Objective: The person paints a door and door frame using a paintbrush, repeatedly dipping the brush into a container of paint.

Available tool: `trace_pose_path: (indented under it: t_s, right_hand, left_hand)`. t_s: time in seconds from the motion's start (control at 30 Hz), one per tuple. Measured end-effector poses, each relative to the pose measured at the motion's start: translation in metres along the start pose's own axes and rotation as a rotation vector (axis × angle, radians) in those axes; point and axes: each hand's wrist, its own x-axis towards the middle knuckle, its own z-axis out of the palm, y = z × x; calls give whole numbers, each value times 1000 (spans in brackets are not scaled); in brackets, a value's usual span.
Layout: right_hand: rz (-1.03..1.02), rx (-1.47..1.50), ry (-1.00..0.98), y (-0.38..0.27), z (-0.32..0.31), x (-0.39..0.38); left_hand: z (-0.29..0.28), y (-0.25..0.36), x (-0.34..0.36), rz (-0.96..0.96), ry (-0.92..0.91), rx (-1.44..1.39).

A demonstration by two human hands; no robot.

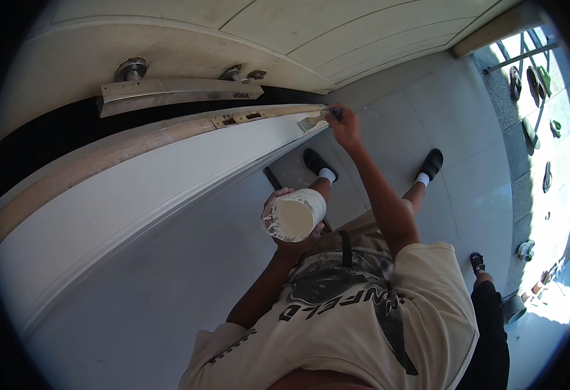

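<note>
My left hand (298,246) is wrapped round a tub of creamy white paint (292,219), held in front of my body. Its open top faces me, and white smears coat the rim and side. Up ahead, my right hand (346,128) grips a paintbrush (309,122) by its handle. The bristles lie against the white door (161,162), close to its far end. Along the door's narrow brown edge (129,141) is a metal lock plate (236,119) with cutouts.
Beyond the door, a cream panel carries a door handle (131,69) and a metal strip (181,94). Grey tiles (421,110) cover the floor around my sandals (433,164). At right, another person's leg (490,325) stands by a bucket (514,309); sandals (533,84) lie on sunlit paving.
</note>
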Motion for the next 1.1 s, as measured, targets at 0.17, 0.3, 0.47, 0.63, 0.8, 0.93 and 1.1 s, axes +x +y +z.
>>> trace_pose_path:
  t_s: [0.17,0.3,0.47,0.63,0.8,0.93,1.1]
  right_hand:
    - [156,753,-133,-37,-24,-16]
    - [248,516,-45,67,-25,14]
    - [130,-180,280,133,-33,26]
    - [203,26,94,87,-59,0]
    - [204,-10,64,45,-107,-19]
    - [219,11,62,16,-138,-30]
    - [174,64,72,-39,-170,-43]
  left_hand:
    - [3,6,8,10,-19,25]
    - [14,7,10,14,-34,-33]
    - [14,10,10,-1,-59,-70]
    - [17,21,15,9,-36,-110]
    - [25,37,34,47,-33,-158]
    - [26,45,46,92,-67,-45]
    - [30,68,59,121,1,-164]
